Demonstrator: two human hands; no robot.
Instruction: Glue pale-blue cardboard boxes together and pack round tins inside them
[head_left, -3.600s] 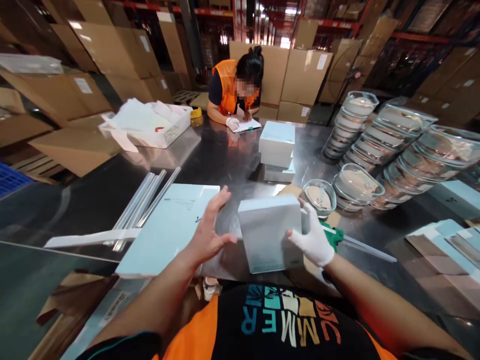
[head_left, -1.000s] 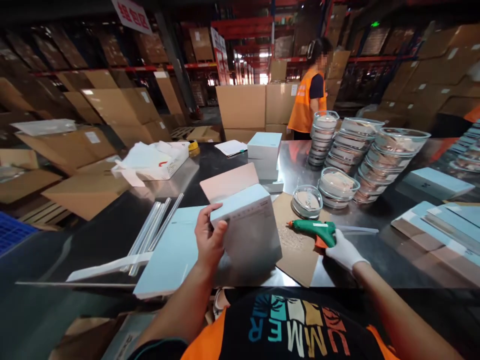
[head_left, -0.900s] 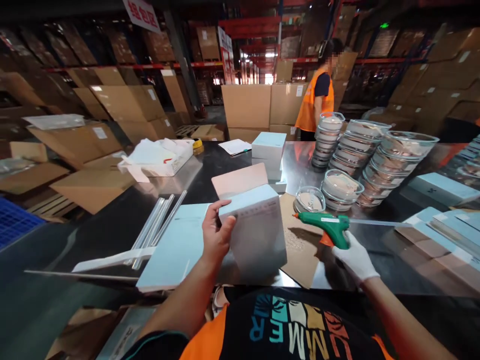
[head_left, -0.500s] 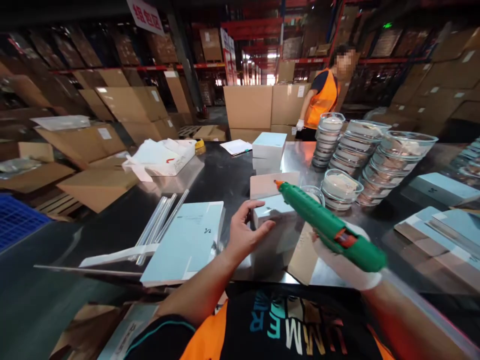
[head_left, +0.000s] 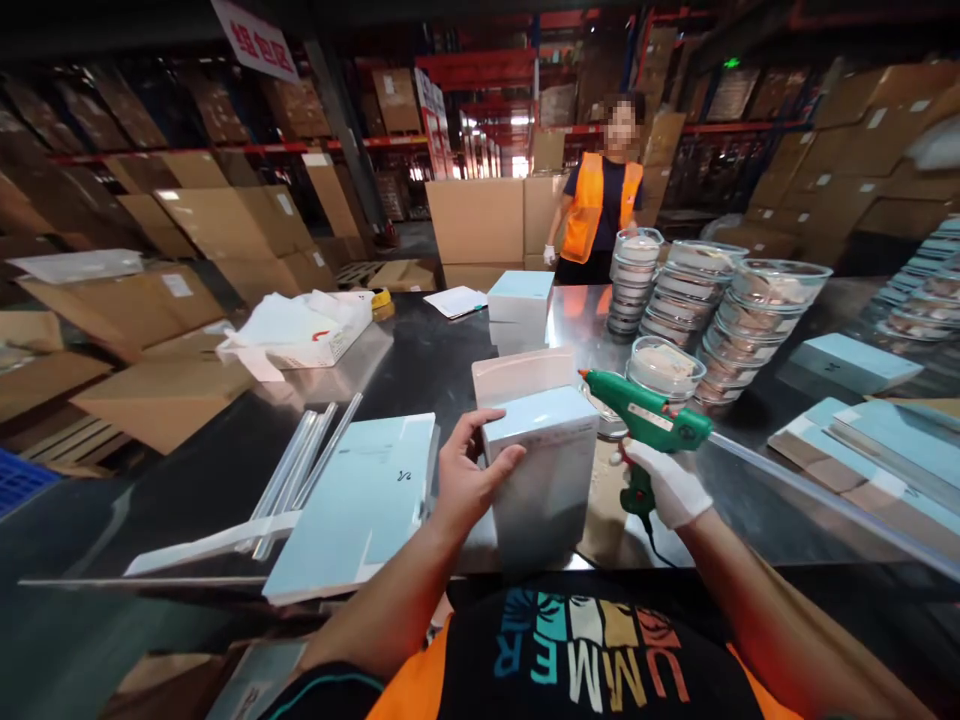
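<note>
A pale blue carton (head_left: 538, 490) stands upright on the dark tabletop in front of me, its light flap (head_left: 523, 385) raised at the back. My bare left hand (head_left: 474, 475) grips its left side, thumb on the near face and fingers at the top edge. In a white glove, my right hand (head_left: 667, 482) is wrapped round the handle of a green glue gun (head_left: 651, 410). Its orange nozzle points left, just beyond the carton's top right corner. A long clear glue stick (head_left: 817, 495) sticks out behind the gun, and a black cord hangs below.
Flat blue cartons (head_left: 356, 500) and clear glue sticks (head_left: 300, 475) lie at left. Behind them sits a white basket (head_left: 315, 335). Stacked glass bowls (head_left: 757, 320) rise at right, near another blue box (head_left: 855, 360). Across the table stands a co-worker in an orange vest (head_left: 585, 215).
The glue gun has swung down and away from me, from above the carton to its right side. My left hand stays on the carton. The co-worker has turned towards the table.
</note>
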